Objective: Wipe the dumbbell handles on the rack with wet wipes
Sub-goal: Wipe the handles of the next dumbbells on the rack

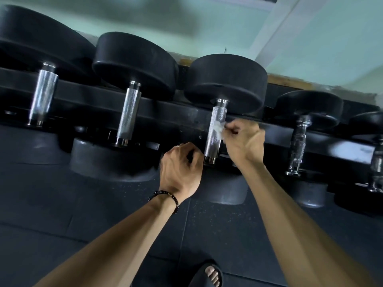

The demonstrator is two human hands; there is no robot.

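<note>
We see the right hand (244, 139), at about one o'clock from frame centre, pinching a small crumpled white wet wipe (219, 129) against the knurled chrome handle (215, 131) of the black round-headed dumbbell (226, 81) on the black steel rack (87, 94). At eleven o'clock from the black bead bracelet (165, 195), the left hand (180, 168) hovers beside the handle's lower end, fingers curled, holding nothing we can see.
</note>
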